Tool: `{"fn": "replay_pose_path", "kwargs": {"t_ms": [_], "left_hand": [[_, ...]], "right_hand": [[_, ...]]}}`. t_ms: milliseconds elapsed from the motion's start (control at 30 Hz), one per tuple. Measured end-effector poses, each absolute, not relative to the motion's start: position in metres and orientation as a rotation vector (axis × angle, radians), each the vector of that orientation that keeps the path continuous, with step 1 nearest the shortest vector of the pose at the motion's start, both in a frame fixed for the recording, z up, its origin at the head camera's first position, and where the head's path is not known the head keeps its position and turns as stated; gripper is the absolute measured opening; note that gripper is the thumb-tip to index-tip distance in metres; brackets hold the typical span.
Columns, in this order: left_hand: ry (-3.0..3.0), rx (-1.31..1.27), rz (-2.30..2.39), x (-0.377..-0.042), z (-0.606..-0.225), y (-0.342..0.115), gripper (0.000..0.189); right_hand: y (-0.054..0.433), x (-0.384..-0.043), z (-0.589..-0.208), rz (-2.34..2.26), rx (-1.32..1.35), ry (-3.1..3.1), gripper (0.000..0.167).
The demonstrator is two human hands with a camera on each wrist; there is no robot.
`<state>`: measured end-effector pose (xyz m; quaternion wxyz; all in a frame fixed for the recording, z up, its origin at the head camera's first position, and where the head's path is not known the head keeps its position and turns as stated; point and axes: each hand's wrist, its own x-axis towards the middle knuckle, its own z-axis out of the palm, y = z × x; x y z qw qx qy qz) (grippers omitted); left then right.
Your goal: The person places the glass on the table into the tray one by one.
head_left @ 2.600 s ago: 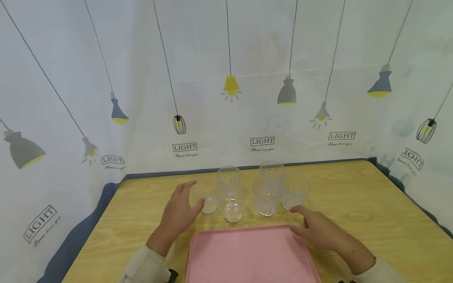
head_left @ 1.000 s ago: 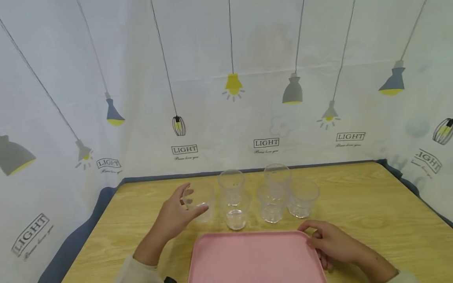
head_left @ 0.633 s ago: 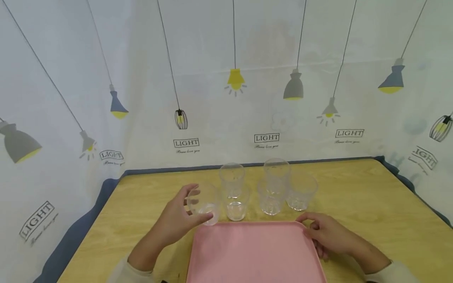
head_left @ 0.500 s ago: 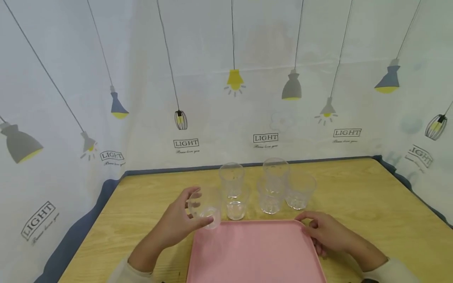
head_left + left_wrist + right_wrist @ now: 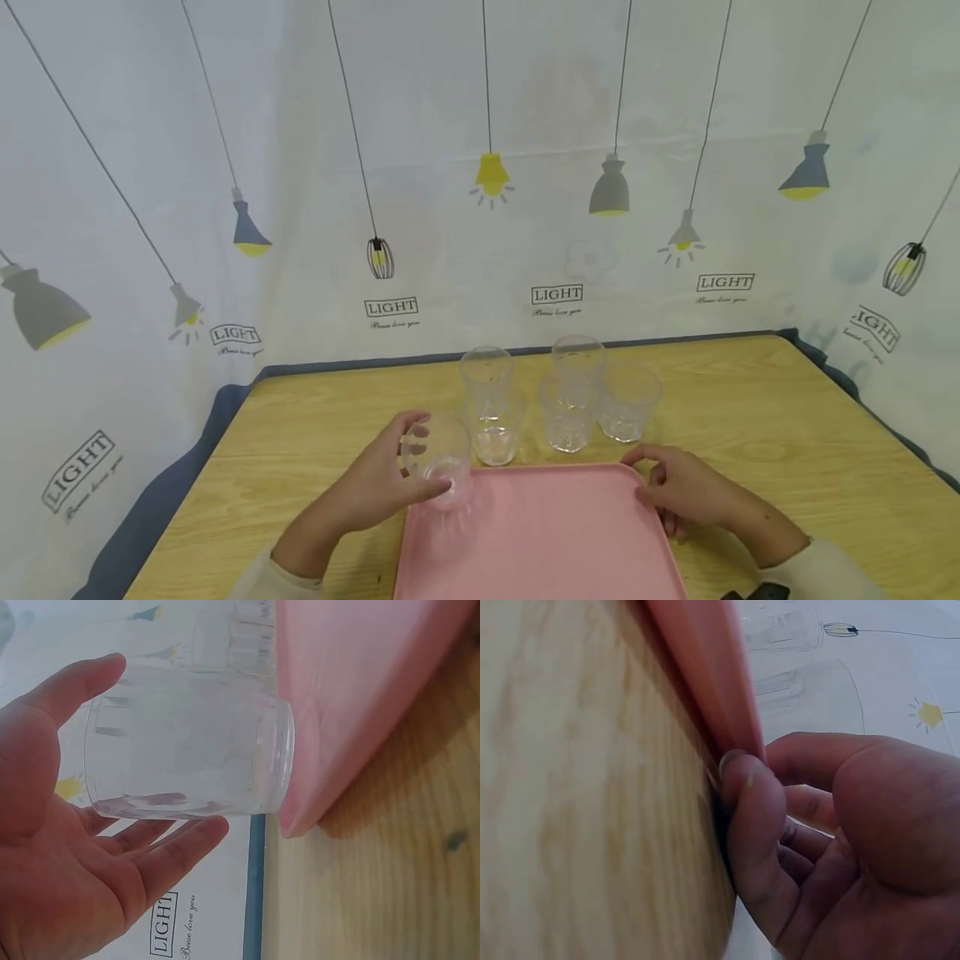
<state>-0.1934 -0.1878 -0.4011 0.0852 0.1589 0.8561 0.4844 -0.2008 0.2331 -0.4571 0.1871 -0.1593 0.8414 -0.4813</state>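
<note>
My left hand [image 5: 375, 483] holds a clear cup [image 5: 438, 446], thumb on the near side and fingers round the far side. The cup is upright, its base right at the far left corner of the pink tray [image 5: 547, 533]. In the left wrist view the cup [image 5: 187, 742] shows nothing inside, and its base faces the tray [image 5: 352, 667]. At the tray's far right corner my right hand [image 5: 686, 487] pinches the rim between thumb and forefinger. The right wrist view shows that thumb against the tray's edge [image 5: 712, 667].
Behind the tray several clear cups stand upright in two groups, including a left front cup [image 5: 495, 429] and a far right cup [image 5: 630, 404]. The wooden table [image 5: 300, 417] ends at a curtain [image 5: 450, 250] printed with lamps.
My left hand has taken hold of the leftmost cup and brought it toward me, over the tray's corner. My right hand has moved from near the cups onto the tray's corner.
</note>
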Motion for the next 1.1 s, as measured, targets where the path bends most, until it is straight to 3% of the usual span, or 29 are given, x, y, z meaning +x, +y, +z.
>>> {"fn": "replay_pose_path", "kwargs": {"t_ms": [1100], "left_hand": [[2.438, 0.51, 1.326, -0.1923, -0.3986, -0.1916, 0.087]], "right_hand": [[0.235, -0.2006, -0.4562, -1.341, -0.511, 2.371, 0.041]]}}
